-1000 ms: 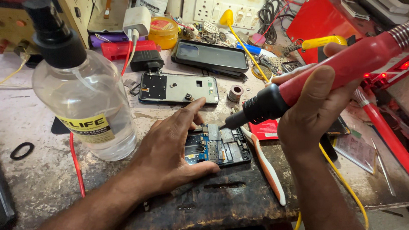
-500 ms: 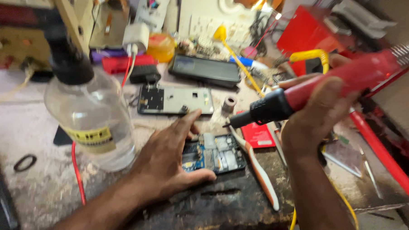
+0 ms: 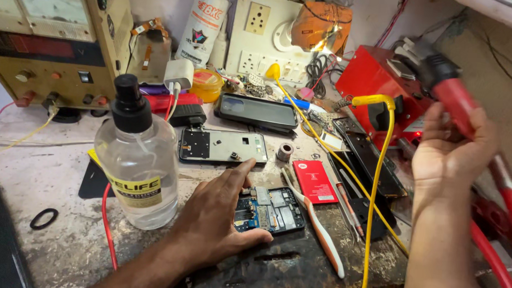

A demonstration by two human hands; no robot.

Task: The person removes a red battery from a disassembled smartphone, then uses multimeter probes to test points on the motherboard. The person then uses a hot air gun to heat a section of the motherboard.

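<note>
Lifted away to three o'clock: my right hand [image 3: 448, 151], clamped on red hot-air tool [image 3: 467, 111]. Left hand [image 3: 216, 222], fingers apart, pins opened phone [image 3: 270, 210], steadying it.

Worn, stained grey workbench [image 3: 51, 171], front edge dark and scorched. Pale wall [image 3: 159, 4] behind bench. White socket board [image 3: 254, 42] leaning against wall at bench's back edge. Lit lamp [image 3: 321, 28] just right of socket board, warm glow. Beige meter box [image 3: 49, 40] at bench's back left.
</note>
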